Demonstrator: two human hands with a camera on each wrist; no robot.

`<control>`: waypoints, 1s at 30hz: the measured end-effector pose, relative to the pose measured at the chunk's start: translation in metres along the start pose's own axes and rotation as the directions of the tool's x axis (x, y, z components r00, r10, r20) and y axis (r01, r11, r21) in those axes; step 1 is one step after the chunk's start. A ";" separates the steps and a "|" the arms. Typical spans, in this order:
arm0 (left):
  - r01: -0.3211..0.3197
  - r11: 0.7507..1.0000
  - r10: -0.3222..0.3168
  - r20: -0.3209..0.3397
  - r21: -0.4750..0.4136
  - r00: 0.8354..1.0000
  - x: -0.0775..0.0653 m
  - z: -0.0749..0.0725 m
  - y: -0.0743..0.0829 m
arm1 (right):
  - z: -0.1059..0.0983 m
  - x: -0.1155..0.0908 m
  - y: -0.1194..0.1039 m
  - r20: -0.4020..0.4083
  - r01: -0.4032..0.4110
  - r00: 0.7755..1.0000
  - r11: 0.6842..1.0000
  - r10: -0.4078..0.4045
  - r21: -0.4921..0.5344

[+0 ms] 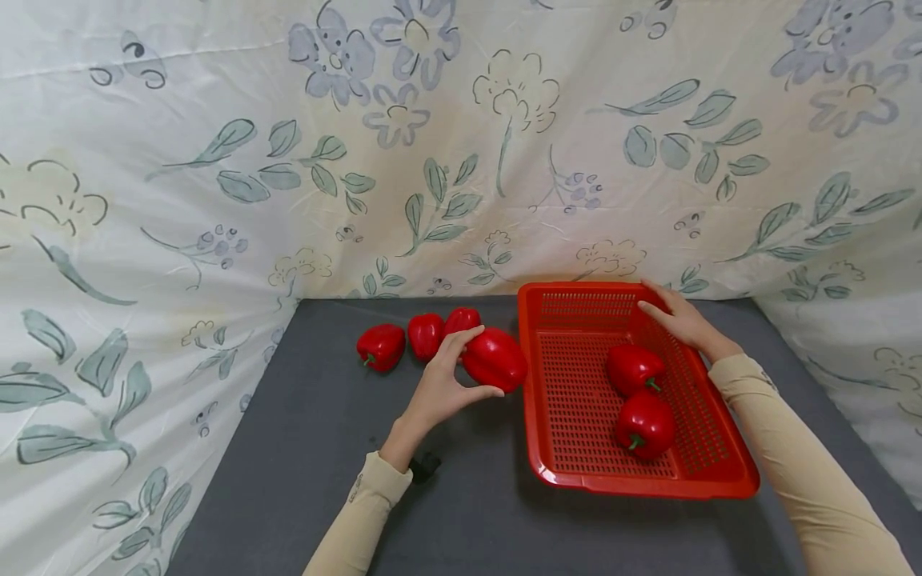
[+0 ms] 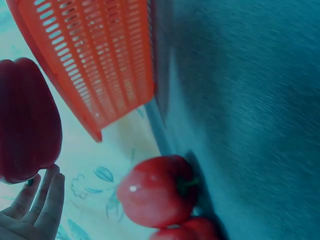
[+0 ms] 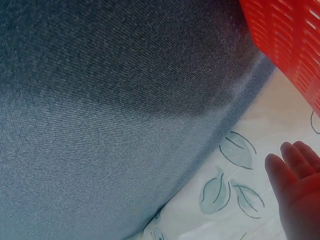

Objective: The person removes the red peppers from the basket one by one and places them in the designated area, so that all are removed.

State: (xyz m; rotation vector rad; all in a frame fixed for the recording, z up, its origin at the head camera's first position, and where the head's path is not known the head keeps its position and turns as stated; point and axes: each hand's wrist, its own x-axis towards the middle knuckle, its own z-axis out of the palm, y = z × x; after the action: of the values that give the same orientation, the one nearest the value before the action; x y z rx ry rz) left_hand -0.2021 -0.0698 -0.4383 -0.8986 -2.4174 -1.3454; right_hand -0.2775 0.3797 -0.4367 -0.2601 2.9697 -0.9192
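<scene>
My left hand (image 1: 448, 380) holds a glossy red bell pepper (image 1: 495, 360) between thumb and fingers, raised just left of the red plastic basket (image 1: 529, 384). In the left wrist view, the held pepper (image 2: 27, 120) shows large at the left edge, with fingertips (image 2: 52, 190) at its end. My right hand (image 1: 680, 320) rests at the basket's right rim near the far corner, its thumb on the inner side. The right wrist view shows its fingers (image 3: 292, 162) extended beside the basket wall (image 3: 292, 45). Two red bell peppers (image 1: 634, 368) (image 1: 646, 424) lie in the basket.
Left of the basket, three more bell peppers (image 1: 380, 348) (image 1: 426, 336) (image 1: 463, 319) sit near the back of the dark grey table (image 1: 302, 480). Floral fabric (image 1: 432, 200) hangs behind the table and along its sides. A small black object (image 1: 425, 466) shows beside the left wrist.
</scene>
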 end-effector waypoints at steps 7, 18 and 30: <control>0.089 0.996 -0.089 -0.010 0.014 0.996 -0.015 -0.011 -0.013 | 0.000 0.000 0.000 -0.003 0.016 1.000 1.000 -0.016 0.009; 0.209 0.977 -0.208 -0.041 0.038 0.977 -0.039 -0.028 -0.037 | -0.002 0.002 0.000 0.007 0.000 1.000 1.000 0.000 0.011; 0.319 0.939 -0.317 -0.035 0.131 0.948 -0.063 -0.056 -0.058 | -0.002 0.002 -0.001 0.012 -0.010 1.000 1.000 0.010 0.002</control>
State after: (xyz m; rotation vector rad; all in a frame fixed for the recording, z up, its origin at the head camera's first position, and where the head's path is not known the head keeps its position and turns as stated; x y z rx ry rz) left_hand -0.1935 -0.1642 -0.4775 -0.4757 -2.6910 -1.2581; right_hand -0.2798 0.3793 -0.4341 -0.2503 2.9564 -0.9159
